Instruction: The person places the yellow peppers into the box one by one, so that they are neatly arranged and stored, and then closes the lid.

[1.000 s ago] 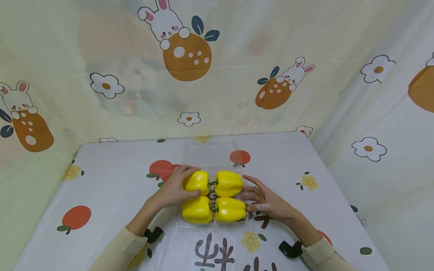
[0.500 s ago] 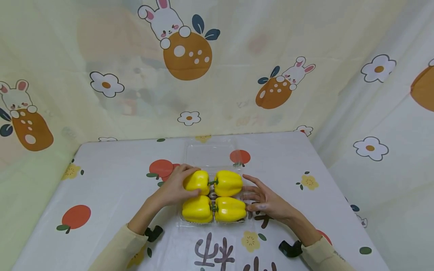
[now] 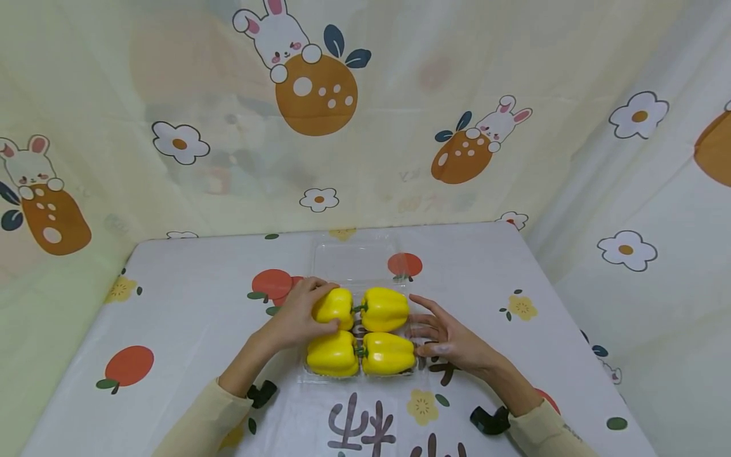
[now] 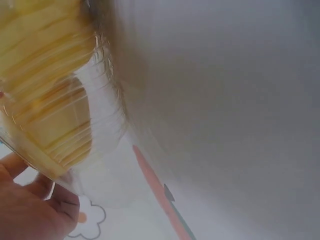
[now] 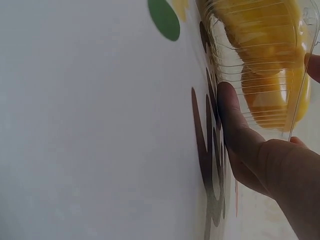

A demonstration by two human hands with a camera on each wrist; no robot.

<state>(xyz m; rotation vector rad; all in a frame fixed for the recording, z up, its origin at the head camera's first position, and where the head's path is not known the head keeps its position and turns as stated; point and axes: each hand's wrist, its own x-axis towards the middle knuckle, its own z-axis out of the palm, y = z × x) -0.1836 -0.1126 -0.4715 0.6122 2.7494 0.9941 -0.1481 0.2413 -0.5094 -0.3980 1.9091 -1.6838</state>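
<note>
Several yellow bell peppers sit in two rows in a clear plastic container [image 3: 328,381], green stems facing inward. My left hand [image 3: 294,317] grips the far-left bell pepper [image 3: 332,308], thumb across its near side and fingers round its far end. The far-right bell pepper [image 3: 385,309], near-left bell pepper [image 3: 332,353] and near-right bell pepper [image 3: 388,353] lie untouched by it. My right hand [image 3: 454,339] holds the container's right side, thumb at the rim and fingers along the outer wall. In the right wrist view, fingers [image 5: 245,135] lie low against the ribbed wall [image 5: 232,55].
The container's clear lid [image 3: 354,261] lies folded back behind it. A white printed cloth [image 3: 188,304] covers the table. A printed curtain [image 3: 388,127] rises at the table's back edge. Dark wrist mounts [image 3: 489,420] sit under both wrists.
The far-left bell pepper has shifted very slightly to the right under my left hand. My right hand has stayed in place on the container.
</note>
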